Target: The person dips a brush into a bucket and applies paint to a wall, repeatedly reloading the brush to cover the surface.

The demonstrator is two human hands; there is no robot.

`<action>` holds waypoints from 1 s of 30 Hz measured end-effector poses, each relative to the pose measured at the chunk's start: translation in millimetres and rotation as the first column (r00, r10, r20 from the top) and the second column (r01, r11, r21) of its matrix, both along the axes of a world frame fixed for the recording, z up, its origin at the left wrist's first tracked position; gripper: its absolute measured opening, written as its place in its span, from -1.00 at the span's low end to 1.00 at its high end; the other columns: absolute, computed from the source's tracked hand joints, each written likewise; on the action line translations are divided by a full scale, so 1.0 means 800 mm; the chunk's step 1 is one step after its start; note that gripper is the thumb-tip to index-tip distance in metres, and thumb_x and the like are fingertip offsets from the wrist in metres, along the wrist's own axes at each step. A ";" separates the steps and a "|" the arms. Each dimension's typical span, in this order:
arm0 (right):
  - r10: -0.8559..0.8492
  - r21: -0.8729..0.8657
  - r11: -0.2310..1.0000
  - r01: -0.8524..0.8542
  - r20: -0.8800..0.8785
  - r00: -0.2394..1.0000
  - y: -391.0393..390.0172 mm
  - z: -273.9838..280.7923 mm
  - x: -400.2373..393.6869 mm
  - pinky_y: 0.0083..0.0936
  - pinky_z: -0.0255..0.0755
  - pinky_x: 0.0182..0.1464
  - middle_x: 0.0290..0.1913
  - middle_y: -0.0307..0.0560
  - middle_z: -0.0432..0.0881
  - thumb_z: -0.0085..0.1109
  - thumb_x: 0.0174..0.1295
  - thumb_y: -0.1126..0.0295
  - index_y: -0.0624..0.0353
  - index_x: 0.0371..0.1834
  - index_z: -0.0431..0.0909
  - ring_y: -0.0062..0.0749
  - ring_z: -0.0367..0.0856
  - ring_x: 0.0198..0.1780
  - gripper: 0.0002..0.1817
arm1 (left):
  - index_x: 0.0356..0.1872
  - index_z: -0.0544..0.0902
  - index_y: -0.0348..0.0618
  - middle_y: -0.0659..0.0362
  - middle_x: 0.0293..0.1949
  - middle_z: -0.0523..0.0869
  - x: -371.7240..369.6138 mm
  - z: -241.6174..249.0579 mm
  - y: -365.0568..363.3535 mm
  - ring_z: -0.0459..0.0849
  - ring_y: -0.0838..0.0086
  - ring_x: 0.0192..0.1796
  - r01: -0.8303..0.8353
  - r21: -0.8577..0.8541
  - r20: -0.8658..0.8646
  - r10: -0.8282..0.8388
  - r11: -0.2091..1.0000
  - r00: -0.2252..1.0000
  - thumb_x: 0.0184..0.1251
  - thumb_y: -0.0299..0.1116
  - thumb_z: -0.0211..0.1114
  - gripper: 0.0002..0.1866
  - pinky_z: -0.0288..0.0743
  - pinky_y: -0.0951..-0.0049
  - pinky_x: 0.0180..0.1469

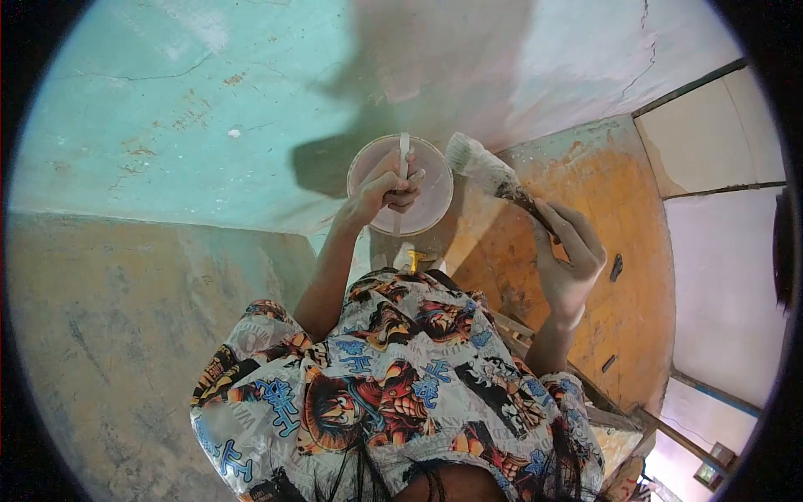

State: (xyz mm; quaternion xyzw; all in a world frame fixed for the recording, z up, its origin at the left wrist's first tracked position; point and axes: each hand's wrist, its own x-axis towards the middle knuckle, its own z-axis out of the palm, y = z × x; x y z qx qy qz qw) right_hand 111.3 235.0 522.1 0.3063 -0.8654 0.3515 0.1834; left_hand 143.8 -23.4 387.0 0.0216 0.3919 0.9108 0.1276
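Note:
My left hand [389, 192] is closed around the pale strap handle [405, 144] of a round plastic bucket [436, 212]. The bucket hangs in front of my body, close to the wall, with a whitish inside; how much paint it holds I cannot make out. My right hand [572, 255], out to the right, grips a paintbrush [493, 174] by its dark handle. Its white-coated bristles point up and left, just right of the bucket rim and apart from it. White smears cover the upper part of the brush.
A turquoise wall [184, 125] with cracks and chipped spots rises ahead, whiter toward the right. Orange-brown floor [619, 201] lies at right, with two small dark objects [617, 268] on it. A yellow item [416, 260] shows below the bucket. Wooden bars [595, 400] stand beside my right arm.

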 end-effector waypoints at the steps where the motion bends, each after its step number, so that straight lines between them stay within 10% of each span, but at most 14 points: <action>1: -0.006 -0.008 1.000 0.006 0.011 1.000 0.000 0.003 0.000 -0.53 0.52 -0.23 -0.29 -0.06 0.67 0.31 -0.12 0.66 0.26 -0.30 0.65 -0.31 0.66 -0.28 -0.76 | -0.06 0.22 -0.01 0.34 -0.47 0.21 0.000 0.001 0.001 0.08 0.70 -0.62 -0.003 -0.009 0.008 0.003 1.000 1.000 0.10 -0.43 -0.04 -0.67 -0.05 0.64 -0.57; 30: -0.077 -0.076 0.994 0.077 0.002 0.997 0.010 0.020 -0.012 -0.57 0.49 -0.22 -0.27 -0.03 0.67 0.35 -0.12 0.65 0.27 -0.28 0.66 -0.36 0.66 -0.28 -0.74 | -0.07 0.24 0.03 0.35 -0.44 0.25 -0.021 0.001 0.004 0.09 0.72 -0.62 0.036 0.003 -0.082 -0.036 0.999 0.996 0.08 -0.41 0.00 -0.66 -0.05 0.64 -0.58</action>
